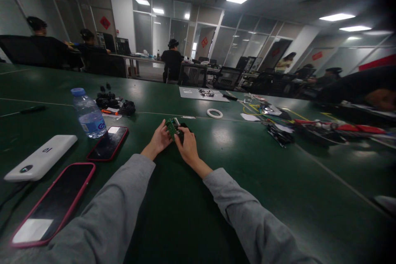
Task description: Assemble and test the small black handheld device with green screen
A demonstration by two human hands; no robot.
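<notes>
A small green circuit board with a dark part behind it is held up between both hands over the green table, near the middle of the view. My left hand grips the board's left edge, thumb near its top. From the right, my right hand closes its fingers on the board's lower right side and the dark part. The dark part's shape is mostly hidden by the right fingers.
Left of my arms are a water bottle, two phones and a white power bank. Beyond lie black parts, a white ring and a grey board. Cables and tools cover the right side.
</notes>
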